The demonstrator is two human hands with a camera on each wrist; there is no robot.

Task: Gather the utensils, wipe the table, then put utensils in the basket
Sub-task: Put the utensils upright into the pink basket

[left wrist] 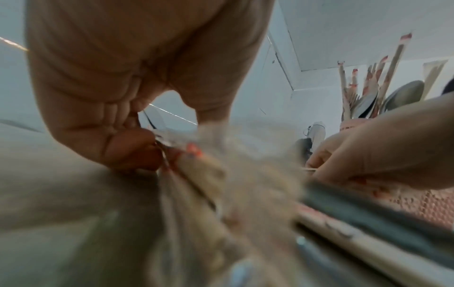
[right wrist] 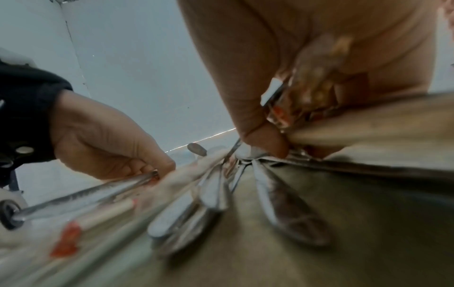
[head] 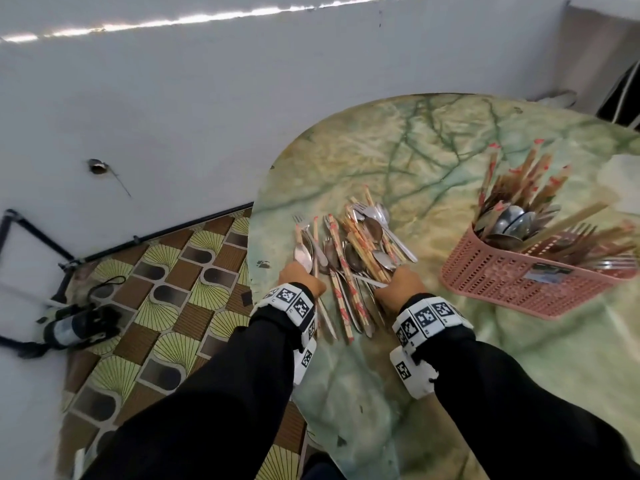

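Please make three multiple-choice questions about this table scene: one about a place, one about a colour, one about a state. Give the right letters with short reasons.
1. Where is the loose pile of utensils?
A. on the floor
B. on the table between both hands
C. inside the basket

2. What colour is the basket?
A. pink
B. blue
C. black

3. How is the basket now?
A. empty
B. upside down
C. already holding chopsticks and spoons

Answers: 1 B, the pile lies between the left hand and the right hand; 2 A, its mesh wall is pink; 3 C, chopsticks stick out of it.
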